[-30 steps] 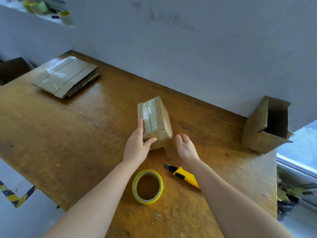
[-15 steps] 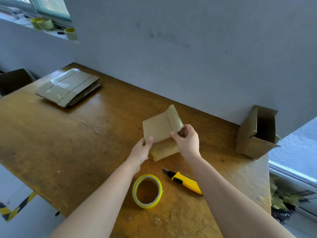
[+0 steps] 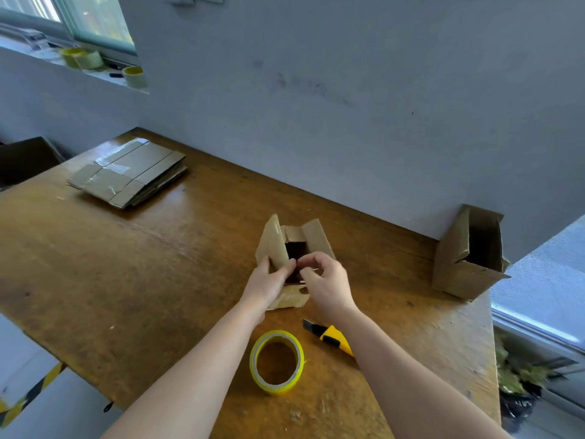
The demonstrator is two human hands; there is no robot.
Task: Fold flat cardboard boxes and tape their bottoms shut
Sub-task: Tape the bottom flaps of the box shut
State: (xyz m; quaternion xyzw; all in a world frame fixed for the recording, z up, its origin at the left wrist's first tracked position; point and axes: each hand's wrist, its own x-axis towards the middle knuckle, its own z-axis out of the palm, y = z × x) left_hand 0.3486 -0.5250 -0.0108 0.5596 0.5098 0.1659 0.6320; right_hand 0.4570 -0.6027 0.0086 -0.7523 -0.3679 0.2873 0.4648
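Bare left hand [image 3: 268, 280] and right hand [image 3: 329, 285], bare forearms

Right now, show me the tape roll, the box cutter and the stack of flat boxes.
tape roll [image 3: 274, 388], head view, on its near outer wall.
box cutter [image 3: 332, 336], head view, on its yellow handle.
stack of flat boxes [image 3: 129, 172], head view, on the top sheet's middle.

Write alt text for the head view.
Two hands hold a small cardboard box on a wooden table: the left hand grips a flap, the right hand pinches its open end. A yellow tape roll and utility knife lie nearer; flat boxes sit far left.
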